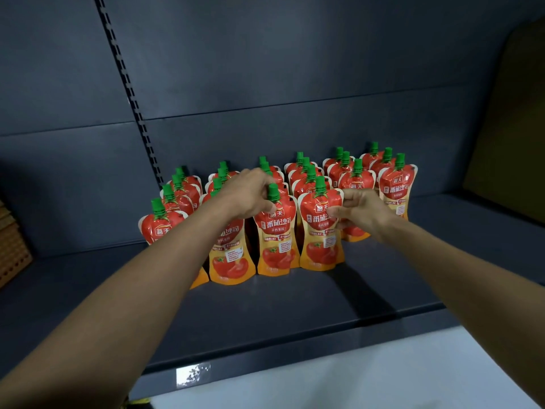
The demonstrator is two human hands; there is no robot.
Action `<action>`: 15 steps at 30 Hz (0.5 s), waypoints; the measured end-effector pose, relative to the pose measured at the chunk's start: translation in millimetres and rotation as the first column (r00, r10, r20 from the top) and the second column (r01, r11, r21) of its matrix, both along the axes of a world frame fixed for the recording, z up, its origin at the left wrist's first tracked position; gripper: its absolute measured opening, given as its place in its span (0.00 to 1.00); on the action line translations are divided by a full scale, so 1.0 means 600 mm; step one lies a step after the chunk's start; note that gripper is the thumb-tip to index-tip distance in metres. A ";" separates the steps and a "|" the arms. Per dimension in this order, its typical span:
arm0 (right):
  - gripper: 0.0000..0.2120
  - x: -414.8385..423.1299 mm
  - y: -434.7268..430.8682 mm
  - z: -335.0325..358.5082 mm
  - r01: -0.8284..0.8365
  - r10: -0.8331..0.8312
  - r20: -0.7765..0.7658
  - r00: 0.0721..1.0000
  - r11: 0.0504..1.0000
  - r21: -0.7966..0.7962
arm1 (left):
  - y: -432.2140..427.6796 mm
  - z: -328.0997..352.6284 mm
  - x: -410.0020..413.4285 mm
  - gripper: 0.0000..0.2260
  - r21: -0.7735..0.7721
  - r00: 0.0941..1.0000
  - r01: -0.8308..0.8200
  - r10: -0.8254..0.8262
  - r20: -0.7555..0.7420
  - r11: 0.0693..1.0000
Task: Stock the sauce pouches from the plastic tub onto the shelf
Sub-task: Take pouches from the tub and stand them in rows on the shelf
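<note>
On shelf (pixel 295 305): six rows (pixel 395 187); left grip (pixel 250 193) clamps third-row pouch (pixel 275 237), right grip (pixel 362 208) fourth-row pouch (pixel 320 231).

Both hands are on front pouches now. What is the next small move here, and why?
Probably let go of both and draw the hands back. The left hand grips the green cap of the centre pouch, and the right hand pinches the edge of the neighbour pouch. Both pouches stand upright on the shelf, roughly in line with the front row.
</note>
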State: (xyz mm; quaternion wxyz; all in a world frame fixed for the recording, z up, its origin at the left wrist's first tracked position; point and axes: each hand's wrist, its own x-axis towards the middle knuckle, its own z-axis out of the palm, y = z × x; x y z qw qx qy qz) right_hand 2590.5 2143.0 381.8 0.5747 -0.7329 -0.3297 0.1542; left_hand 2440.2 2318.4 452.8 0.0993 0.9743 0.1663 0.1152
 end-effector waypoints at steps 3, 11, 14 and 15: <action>0.08 -0.002 0.001 0.000 -0.001 0.001 0.000 1.000 1.000 -0.006 | -0.001 -0.001 -0.001 0.08 -0.009 1.000 -0.003 0.003 -0.008 1.000; 0.19 -0.032 -0.017 0.010 0.024 -0.017 0.097 0.995 0.997 -0.071 | -0.027 -0.008 -0.016 0.26 0.137 0.995 -0.075 0.066 0.072 0.988; 0.27 -0.039 -0.047 0.004 0.145 -0.118 0.260 0.958 0.986 -0.085 | -0.059 -0.012 -0.026 0.29 0.212 0.978 -0.101 0.057 0.202 0.972; 0.28 -0.042 -0.061 -0.001 0.182 -0.150 0.304 0.941 0.980 -0.080 | -0.073 -0.016 -0.030 0.30 0.218 0.966 -0.095 0.037 0.255 0.971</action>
